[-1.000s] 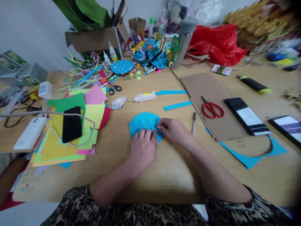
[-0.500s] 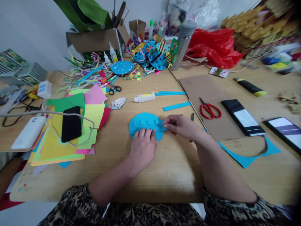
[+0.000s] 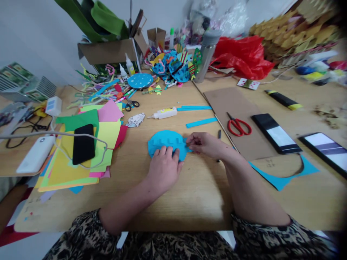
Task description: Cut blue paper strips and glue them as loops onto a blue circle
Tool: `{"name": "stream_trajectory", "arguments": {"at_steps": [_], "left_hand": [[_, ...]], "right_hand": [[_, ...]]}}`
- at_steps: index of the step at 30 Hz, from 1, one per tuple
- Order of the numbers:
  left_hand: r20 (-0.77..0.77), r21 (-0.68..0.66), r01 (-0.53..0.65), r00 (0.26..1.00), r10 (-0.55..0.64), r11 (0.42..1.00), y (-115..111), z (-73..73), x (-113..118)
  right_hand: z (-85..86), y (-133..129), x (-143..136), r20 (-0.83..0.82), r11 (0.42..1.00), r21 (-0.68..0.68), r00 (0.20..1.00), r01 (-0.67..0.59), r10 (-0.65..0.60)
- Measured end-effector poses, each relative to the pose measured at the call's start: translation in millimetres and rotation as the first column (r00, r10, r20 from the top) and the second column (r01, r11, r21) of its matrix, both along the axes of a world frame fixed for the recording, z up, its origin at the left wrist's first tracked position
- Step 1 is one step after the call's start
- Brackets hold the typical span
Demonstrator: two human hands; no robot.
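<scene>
A round blue paper piece lies on the table in front of me, with a row of small raised folds across it. My left hand rests on its lower part, fingers stretched out and pressing it down. At the disc's right edge, my right hand pinches the end of a blue paper strip, mostly hidden behind the fingers. Beyond the disc lie a glue bottle and loose blue paper strips. A black pen is beside my right hand, partly hidden by the forearm.
Red-handled scissors lie on brown cardboard, near a phone and a blue paper offcut. Coloured paper sheets with a black phone are at left. A grey bottle stands behind.
The view has shifted slightly. My left hand stays on the disc, and my right hand keeps its pinch at the disc's right edge with only a slight finger movement.
</scene>
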State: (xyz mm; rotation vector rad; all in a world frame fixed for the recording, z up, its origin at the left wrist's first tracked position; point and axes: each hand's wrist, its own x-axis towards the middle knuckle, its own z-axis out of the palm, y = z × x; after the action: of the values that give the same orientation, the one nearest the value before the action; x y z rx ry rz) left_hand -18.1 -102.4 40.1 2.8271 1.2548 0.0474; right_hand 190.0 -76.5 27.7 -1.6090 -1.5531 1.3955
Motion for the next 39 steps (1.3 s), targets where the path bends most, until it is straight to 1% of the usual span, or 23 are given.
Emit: {"name": "stream_trajectory", "arguments": {"at_steps": [5, 9, 13, 16, 19, 24, 28, 31, 33, 36, 39], "left_hand": [[-0.004, 0.028, -0.003, 1.000, 0.004, 1.000, -0.7, -3.2, 3.6], [-0.007, 0.031, -0.014, 1.000, 0.014, 0.999, -0.8, -2.5, 3.6], [-0.003, 0.047, -0.017, 1.000, 0.017, 0.999, 5.0, 1.3, 3.9], [0.025, 0.098, 0.010, 1.000, -0.013, 0.995, 13.1, 1.3, 6.6], [0.065, 0.149, 0.054, 0.996, -0.064, 0.987, 20.4, -3.7, 11.7], [0.101, 0.173, 0.084, 0.990, -0.102, 0.981, 25.9, -14.9, 18.7], [0.121, 0.181, 0.092, 0.986, -0.115, 0.979, 25.7, -18.8, 18.2], [0.127, 0.186, 0.093, 0.985, -0.118, 0.978, 23.0, -19.5, 16.1], [0.139, 0.185, 0.094, 0.983, -0.121, 0.978, 19.4, -19.2, 14.3], [0.151, 0.198, 0.077, 0.983, -0.108, 0.977, 11.3, -17.2, 11.6], [0.117, 0.213, 0.078, 0.988, -0.105, 0.974, 2.3, -14.8, 10.4]], "right_hand": [[-1.0, 0.5, 1.7, 0.010, 0.999, 0.020, 0.999, -0.031, 0.031], [-0.2, 0.1, 1.1, -0.104, 0.999, -0.001, 0.994, -0.033, 0.033], [-1.1, 0.6, 0.5, -0.200, 1.000, -0.025, 0.980, -0.006, 0.001], [-2.1, 1.5, 0.9, -0.217, 0.999, -0.035, 0.976, 0.006, -0.013], [-2.0, 2.4, 0.8, -0.210, 0.999, -0.037, 0.978, 0.006, -0.014], [-4.1, 3.4, -2.6, -0.155, 0.997, -0.068, 0.987, 0.034, -0.044], [-10.1, 3.6, -5.8, -0.024, 0.998, -0.001, 0.998, 0.062, -0.062], [-13.6, 3.6, -7.2, 0.084, 0.997, 0.053, 0.995, 0.048, -0.052], [-14.4, 3.5, -8.0, 0.126, 0.997, 0.069, 0.991, 0.039, -0.048], [-13.8, 3.3, -9.0, 0.161, 0.996, 0.075, 0.985, 0.048, -0.060], [-12.9, 3.0, -9.4, 0.173, 0.995, 0.059, 0.981, 0.084, -0.093]]}}
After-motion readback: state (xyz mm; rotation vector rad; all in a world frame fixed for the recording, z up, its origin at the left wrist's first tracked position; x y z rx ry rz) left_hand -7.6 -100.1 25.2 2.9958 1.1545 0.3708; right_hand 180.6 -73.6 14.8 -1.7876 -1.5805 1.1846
